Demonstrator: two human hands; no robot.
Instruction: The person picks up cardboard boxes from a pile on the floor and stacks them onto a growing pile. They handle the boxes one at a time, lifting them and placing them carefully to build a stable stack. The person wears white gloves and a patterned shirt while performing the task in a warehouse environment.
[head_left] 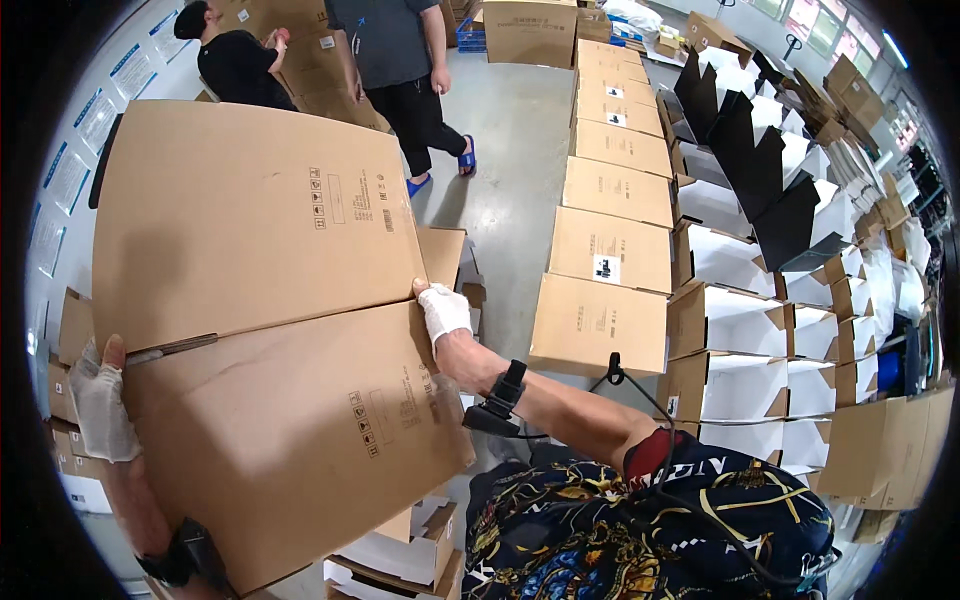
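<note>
A large brown cardboard carton (250, 230) fills the left half of the view, with printed marks on two broad panels. A seam runs across it between the panels. My left hand (105, 405), in a white fingerless glove, grips its left edge near the seam, thumb on top. At the right edge, by the other end of that seam, my right hand (445, 315) holds on in a similar white glove. The fingers beneath the cardboard are hidden on both sides. Black straps with small devices circle both of my forearms.
A row of closed cartons (600, 320) stands right of centre. Beyond it are open boxes with white insides (745, 385) and black folded board (770, 190). Two people stand at the upper left, one in blue slippers (467, 157). Open boxes (410, 545) lie below the carton.
</note>
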